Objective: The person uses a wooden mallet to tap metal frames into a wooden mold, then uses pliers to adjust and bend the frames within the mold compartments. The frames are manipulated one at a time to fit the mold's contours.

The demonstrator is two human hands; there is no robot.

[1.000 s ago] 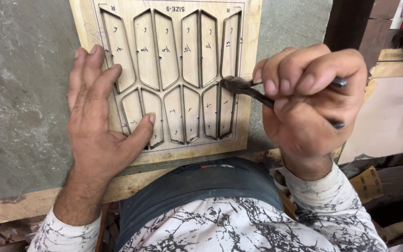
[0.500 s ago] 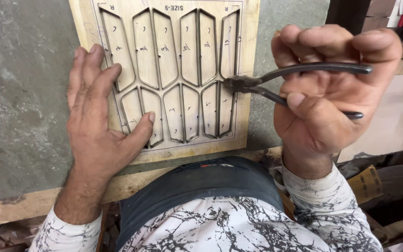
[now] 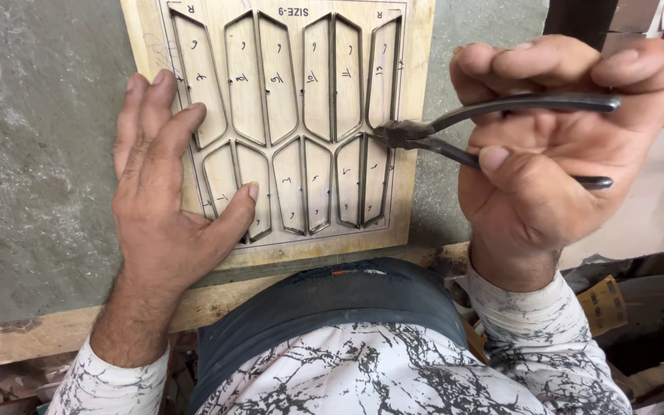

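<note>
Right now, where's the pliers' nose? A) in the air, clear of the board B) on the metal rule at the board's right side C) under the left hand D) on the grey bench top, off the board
B: the right hand holds the pliers with the nose at the steel rule of the rightmost shape on the wooden die board, while the left hand lies flat on the board's left side.

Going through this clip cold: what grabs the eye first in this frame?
The pale wooden board at top centre, set with rows of long metal-edged cutter outlines, stands out on the grey worktop. The right hand grips dark pliers whose tip meets a metal strip near the board's right edge. The left hand lies flat on the board's lower left, thumb stretched across an outline.
</note>
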